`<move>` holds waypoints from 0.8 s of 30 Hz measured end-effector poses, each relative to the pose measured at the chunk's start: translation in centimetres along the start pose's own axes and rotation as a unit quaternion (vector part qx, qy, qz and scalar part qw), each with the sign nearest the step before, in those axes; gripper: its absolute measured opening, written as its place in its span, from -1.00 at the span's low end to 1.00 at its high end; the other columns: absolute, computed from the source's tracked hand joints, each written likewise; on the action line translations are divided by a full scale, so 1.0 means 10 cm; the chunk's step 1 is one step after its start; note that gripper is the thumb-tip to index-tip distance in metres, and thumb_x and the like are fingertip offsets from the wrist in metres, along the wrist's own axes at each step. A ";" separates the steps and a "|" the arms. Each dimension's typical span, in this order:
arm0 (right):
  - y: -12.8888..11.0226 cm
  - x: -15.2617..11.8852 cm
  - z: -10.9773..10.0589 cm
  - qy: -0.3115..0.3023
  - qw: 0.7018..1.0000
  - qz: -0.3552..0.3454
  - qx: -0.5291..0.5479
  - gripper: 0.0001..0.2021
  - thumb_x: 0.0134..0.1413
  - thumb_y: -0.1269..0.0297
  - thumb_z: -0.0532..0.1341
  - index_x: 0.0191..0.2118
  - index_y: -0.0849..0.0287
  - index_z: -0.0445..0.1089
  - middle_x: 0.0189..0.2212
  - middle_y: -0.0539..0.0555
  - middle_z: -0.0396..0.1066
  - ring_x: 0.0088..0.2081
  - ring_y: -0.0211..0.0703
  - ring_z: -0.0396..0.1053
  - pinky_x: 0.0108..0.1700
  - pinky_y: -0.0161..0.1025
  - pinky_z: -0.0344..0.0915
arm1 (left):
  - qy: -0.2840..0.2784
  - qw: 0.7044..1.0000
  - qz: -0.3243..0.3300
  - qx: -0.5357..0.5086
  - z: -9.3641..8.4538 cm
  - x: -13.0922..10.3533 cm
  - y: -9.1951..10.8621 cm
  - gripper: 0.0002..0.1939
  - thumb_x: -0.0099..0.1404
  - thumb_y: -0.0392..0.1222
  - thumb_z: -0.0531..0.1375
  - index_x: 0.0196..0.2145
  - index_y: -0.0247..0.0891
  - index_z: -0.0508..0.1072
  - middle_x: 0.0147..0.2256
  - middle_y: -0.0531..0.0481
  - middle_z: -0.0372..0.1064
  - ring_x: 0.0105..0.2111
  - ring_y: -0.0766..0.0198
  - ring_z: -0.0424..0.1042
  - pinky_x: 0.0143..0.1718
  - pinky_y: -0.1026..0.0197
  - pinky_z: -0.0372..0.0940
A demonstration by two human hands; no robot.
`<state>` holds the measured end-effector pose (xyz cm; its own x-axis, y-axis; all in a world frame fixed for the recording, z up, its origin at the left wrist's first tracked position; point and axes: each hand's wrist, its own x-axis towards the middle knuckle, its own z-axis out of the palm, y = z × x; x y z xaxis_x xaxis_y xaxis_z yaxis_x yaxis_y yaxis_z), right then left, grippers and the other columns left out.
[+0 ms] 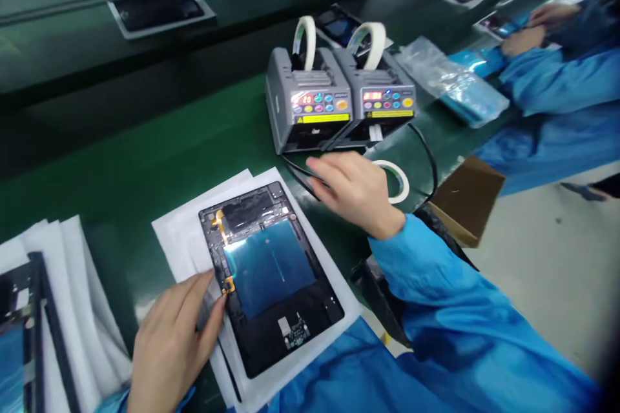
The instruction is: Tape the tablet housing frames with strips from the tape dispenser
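Note:
An opened tablet (314,310) lies tilted on white sheets, with a blue film-covered battery (271,264) and a small circuit board showing inside. At its left edge is my left hand (169,335), thumb and fingertips closed on the frame. My right hand (356,190) hovers beyond the tablet's upper right corner, in front of two tape dispensers. Its fingers are stretched out and apart, with nothing visible between them. Each grey dispenser, the left one (310,103) and the right one (380,100), carries a roll of white tape and a lit display.
Behind my right wrist lies a loose tape roll (400,181), near a black cable (431,148). A cardboard box (469,200) stands at right. Another opened tablet (14,335) lies at left. More tablets sit on the line behind. A co-worker's hands (533,29) are at upper right.

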<state>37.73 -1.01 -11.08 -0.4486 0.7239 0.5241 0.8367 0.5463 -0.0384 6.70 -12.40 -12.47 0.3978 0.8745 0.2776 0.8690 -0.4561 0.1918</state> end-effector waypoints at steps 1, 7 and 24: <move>0.18 0.06 0.11 0.017 0.999 0.032 -0.020 -0.78 0.21 0.34 0.09 -0.07 0.12 0.39 -0.24 0.12 0.42 -0.24 -0.11 0.33 -0.27 -0.17 0.25 | 0.002 1.000 0.005 0.003 0.01 0.00 0.00 -0.65 0.31 -0.13 0.12 0.01 -0.32 0.32 -0.18 -0.17 0.42 -0.25 0.07 0.44 -0.21 0.04 0.34; 0.64 0.12 0.54 0.086 0.995 0.022 -0.035 -0.76 0.18 0.32 0.11 -0.06 0.16 0.38 -0.18 0.15 0.41 -0.17 -0.07 0.33 -0.16 -0.11 0.29 | 0.009 1.000 -0.003 -0.013 0.04 0.01 -0.02 -0.69 0.34 -0.15 0.09 0.00 -0.28 0.32 -0.14 -0.16 0.38 -0.20 0.12 0.43 -0.18 0.08 0.36; 0.65 0.15 0.61 0.111 0.990 0.047 -0.074 -0.89 0.17 0.27 0.14 -0.23 0.07 0.40 -0.33 0.07 0.44 -0.31 -0.12 0.36 -0.29 -0.17 0.29 | -0.026 0.997 -0.038 -0.065 0.11 0.09 -0.06 -0.69 0.34 -0.14 0.08 0.01 -0.25 0.33 -0.17 -0.11 0.33 -0.24 0.17 0.42 -0.19 0.15 0.34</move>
<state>40.58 6.17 -15.78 -0.3006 0.6494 0.6985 0.9158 0.4010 0.0213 6.86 -11.16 -13.34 0.3495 0.9131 0.2100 0.8533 -0.4027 0.3313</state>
